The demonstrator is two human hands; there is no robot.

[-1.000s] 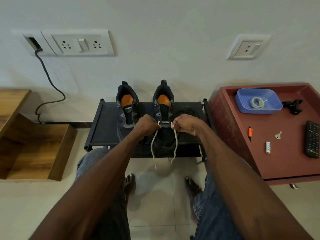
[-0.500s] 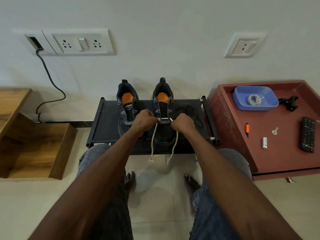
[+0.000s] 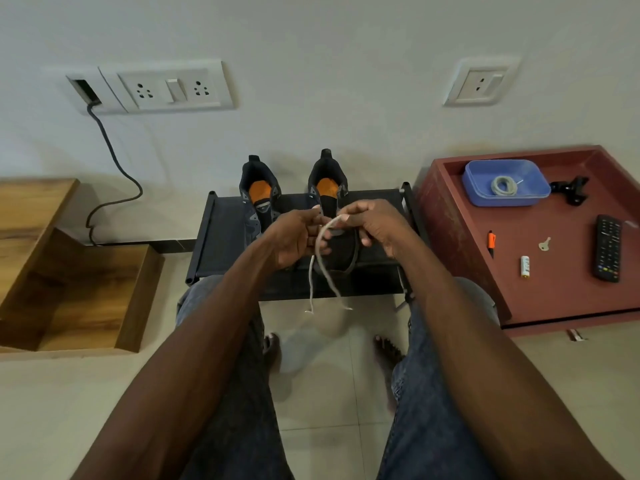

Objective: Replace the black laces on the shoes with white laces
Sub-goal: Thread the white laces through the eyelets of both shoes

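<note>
Here, from the left, a wooden shelf unit (image 3: 69,282) stood against the wall, with a dark cable (image 3: 114,168) running down from the switch plate (image 3: 166,88). Next came the low black rack (image 3: 221,244), which carried both shoes with their toes toward the person. The left shoe (image 3: 258,199) stood untouched, its eyelets seemingly bare.

The left hand (image 3: 294,237) was raised over the right shoe (image 3: 329,192), its fingers closed narrowly on one strand of the white lace (image 3: 323,268). The right hand (image 3: 377,226) pinched the other strand near its top, fingers curled in. Both strands hung slack from the hands, their tips dangling past the rack's front edge above the floor. Whether the lace was already through the lowest eyelets I could not tell, since the hands hid them.

To my judgement, the lace would handle light, limp and slightly rough. It would not push through an eyelet unless held close to its stiff tip, so the grip ought to slide down toward the ends.

Further right, the red table (image 3: 460,237) held a blue tray (image 3: 533,199) with a second coiled lace (image 3: 504,186) in it, probably meant for the other shoe. A remote (image 3: 607,247), a key (image 3: 544,243) and a small battery (image 3: 525,266) lay apart on the same surface.
</note>
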